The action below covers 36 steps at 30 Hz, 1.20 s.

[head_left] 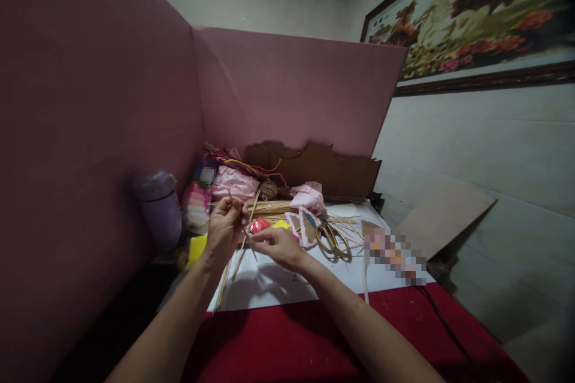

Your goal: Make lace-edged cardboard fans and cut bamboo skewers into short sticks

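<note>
My left hand (226,221) is pinched closed on a thin brown strand, its tip standing up above the fingertips. Just to the right and a little lower, my right hand (279,245) has thumb and fingers closed on the strand too, and a short end hangs below. Whether the strand is twine or a thin stick I cannot tell. Thin bamboo sticks (239,260) lie below and between the hands, and a longer one slants up behind them. Behind my right fingers sits a red packet (259,226), with a yellow piece (282,224) beside it.
Gold-handled scissors (333,242) lie right of my right hand, next to fabric-edged cardboard pieces (308,227). Behind are a twine ball (269,190), pink cloth bundles (236,182) and torn cardboard (345,173). A purple lidded container (162,215) stands left. Pink panels (291,90) enclose the back and left.
</note>
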Available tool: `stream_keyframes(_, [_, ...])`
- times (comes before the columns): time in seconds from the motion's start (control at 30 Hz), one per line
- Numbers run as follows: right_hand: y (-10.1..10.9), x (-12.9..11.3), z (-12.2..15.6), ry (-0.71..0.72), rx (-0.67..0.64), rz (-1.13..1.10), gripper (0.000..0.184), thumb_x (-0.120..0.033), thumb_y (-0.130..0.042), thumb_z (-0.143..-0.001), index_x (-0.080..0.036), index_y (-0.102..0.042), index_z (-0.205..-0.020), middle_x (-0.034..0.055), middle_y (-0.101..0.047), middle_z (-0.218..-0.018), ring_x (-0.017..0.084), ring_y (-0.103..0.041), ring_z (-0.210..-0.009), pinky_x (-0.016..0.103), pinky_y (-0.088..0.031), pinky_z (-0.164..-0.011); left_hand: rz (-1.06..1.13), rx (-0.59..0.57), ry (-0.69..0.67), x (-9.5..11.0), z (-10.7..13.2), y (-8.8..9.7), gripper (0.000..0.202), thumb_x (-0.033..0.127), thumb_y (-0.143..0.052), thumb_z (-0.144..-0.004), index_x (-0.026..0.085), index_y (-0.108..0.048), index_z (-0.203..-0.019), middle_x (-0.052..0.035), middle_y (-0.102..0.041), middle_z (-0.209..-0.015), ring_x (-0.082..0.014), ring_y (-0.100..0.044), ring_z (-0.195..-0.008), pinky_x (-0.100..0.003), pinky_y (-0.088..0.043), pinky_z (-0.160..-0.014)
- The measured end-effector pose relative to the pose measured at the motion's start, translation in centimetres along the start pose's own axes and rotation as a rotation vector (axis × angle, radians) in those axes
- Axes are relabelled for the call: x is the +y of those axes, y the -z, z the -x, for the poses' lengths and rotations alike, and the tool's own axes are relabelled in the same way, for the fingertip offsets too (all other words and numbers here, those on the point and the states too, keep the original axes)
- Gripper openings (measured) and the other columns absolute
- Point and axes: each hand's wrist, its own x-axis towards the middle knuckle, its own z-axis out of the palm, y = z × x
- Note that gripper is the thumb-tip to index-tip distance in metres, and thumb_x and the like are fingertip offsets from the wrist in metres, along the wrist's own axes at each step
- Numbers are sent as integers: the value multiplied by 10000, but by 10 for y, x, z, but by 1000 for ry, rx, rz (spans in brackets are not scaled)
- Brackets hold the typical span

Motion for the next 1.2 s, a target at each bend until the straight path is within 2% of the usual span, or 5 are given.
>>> stream_keyframes(0.2, [-16,16,5,47,128,53,127,-127,-572,-721,-158,-691,-691,-6,-643,-638,104,-547,-592,191,-399,-564,-59,20,43,-18,5,0,235,331,-704,-684,156,-553,-724,24,-578,-610,-63,-510,-509,-164,-409,-491])
stream_keyframes(0.43, [-10,32,15,20,116,97,209,-2,-513,-633,-155,-655,-626,6,-654,-608,122,-579,-579,196,-417,-558,-574,-34,183,-27,8,6,308,419,-690,-661,116,-662,-714,-31,-617,-623,-101,-532,-532,-172,-401,-422])
stream_keyframes(0.73, [-17,33,17,50,146,150,107,-88,-601,-680,-156,-630,-602,3,-622,-616,113,-538,-577,201,-391,-550,-596,-100,249,-12,5,2,323,425,-718,-586,111,-646,-567,25,-507,-438,-44,-388,-390,-154,-297,-361])
stream_keyframes(0.93, [-22,32,16,45,159,96,136,-75,-597,-689,-155,-635,-586,0,-613,-579,110,-530,-547,203,-393,-542,-641,-138,245,-12,3,6,339,442,-683,-631,110,-638,-584,10,-542,-459,-56,-425,-395,-171,-335,-386])
stream_keyframes(1.2, [-25,32,17,15,189,15,203,-20,-516,-674,-158,-662,-643,21,-669,-651,129,-595,-617,216,-434,-594,-982,-199,147,-22,1,19,310,421,-630,-671,129,-634,-567,9,-540,-452,-86,-478,-412,-175,-347,-386])
